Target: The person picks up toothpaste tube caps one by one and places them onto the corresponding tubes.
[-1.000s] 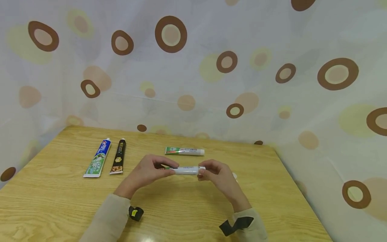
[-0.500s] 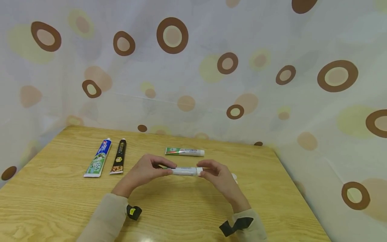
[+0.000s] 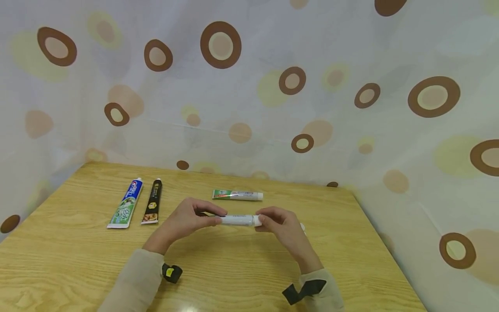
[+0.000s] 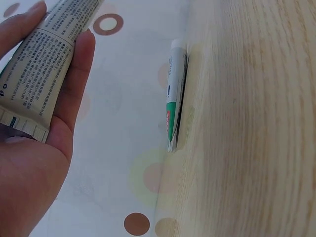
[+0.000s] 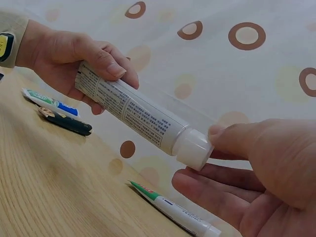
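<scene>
A white toothpaste tube is held level above the table, its printed back showing in the right wrist view. My left hand grips the tube's flat tail end between thumb and fingers. At the other end sits a white cap. My right hand pinches this cap, thumb on one side and fingers on the other. Behind the hands lies a second toothpaste tube, green and white, flat on the table. A small white object is mostly hidden behind my right hand.
To the left lie a blue and green toothpaste tube and a black toothpaste tube, side by side. The wooden table ends at a patterned sheet at the back and sides.
The held tube and left hand have shifted slightly left. My right fingers stood a little apart around the cap half a second ago and now close on it.
</scene>
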The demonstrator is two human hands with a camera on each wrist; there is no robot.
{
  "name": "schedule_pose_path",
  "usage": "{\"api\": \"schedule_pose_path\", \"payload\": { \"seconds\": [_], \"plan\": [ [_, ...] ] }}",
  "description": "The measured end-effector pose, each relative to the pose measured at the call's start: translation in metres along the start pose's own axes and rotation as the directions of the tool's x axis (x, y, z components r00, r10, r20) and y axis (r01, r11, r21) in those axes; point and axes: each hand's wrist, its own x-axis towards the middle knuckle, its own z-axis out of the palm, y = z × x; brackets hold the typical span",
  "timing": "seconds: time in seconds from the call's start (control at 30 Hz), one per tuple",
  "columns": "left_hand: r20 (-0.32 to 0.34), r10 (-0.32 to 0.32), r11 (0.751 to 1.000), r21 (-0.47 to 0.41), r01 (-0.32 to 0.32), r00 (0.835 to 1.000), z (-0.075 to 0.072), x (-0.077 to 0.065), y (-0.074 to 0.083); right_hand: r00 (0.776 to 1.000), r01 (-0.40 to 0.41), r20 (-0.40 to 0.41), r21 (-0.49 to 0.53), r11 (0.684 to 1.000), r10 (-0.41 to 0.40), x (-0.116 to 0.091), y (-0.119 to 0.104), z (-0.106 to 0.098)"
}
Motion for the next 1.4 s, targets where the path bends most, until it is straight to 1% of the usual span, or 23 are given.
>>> {"api": "schedule_pose_path", "payload": {
  "seconds": [0.13,0.23,0.4,0.7,0.8,0.97,1.03,1.1,1.23,1.4],
  "plan": [
    [-0.001,-0.007,1.0,0.007,0.007,1.0,0.0004,0.0,-0.0006,1.0,-0.027,-0.003,-0.022,0.999,0.027,0.0012,0.0006,0.0004],
    [-0.007,-0.017,1.0,0.003,0.017,1.0,0.0007,0.0001,-0.0004,1.0,-0.012,-0.003,-0.058,0.998,0.012,0.0014,-0.0001,0.0005],
    [-0.006,-0.024,1.0,-0.008,0.024,1.0,0.0006,-0.0013,-0.001,0.999,0.026,0.029,-0.101,0.995,-0.023,-0.0013,-0.0028,0.0006],
    [0.001,-0.014,1.0,-0.016,0.014,1.0,0.0014,-0.0004,-0.0008,0.998,0.023,0.061,-0.007,1.0,-0.022,-0.0003,-0.0001,0.0007],
    [0.009,-0.009,1.0,-0.023,0.009,1.0,0.0026,0.0005,-0.0014,0.998,0.022,0.057,-0.009,1.0,-0.022,-0.0007,0.0008,0.001],
    [0.017,-0.014,0.999,-0.038,0.015,1.0,0.0036,0.0009,-0.0012,1.0,0.015,0.014,-0.055,0.998,-0.015,0.0,-0.0002,0.0031],
    [0.021,-0.014,0.999,-0.039,0.015,1.0,0.0037,0.0008,-0.001,1.0,0.01,0.004,-0.059,0.998,-0.01,-0.0001,-0.001,0.0034],
    [0.021,-0.006,0.999,-0.035,0.007,1.0,0.0034,0.0006,-0.0009,1.0,0.011,0.014,-0.051,0.999,-0.01,-0.0006,-0.0014,0.003],
    [0.01,0.016,0.999,-0.031,-0.015,1.0,0.0019,-0.0003,-0.0003,0.998,0.022,0.059,-0.032,0.999,-0.02,-0.0017,-0.0017,0.0015],
    [0.018,0.012,0.999,-0.044,-0.011,1.0,0.0016,-0.0007,0.0014,0.996,0.033,0.081,-0.037,0.999,-0.03,-0.0006,0.0002,-0.0007]
  ]
}}
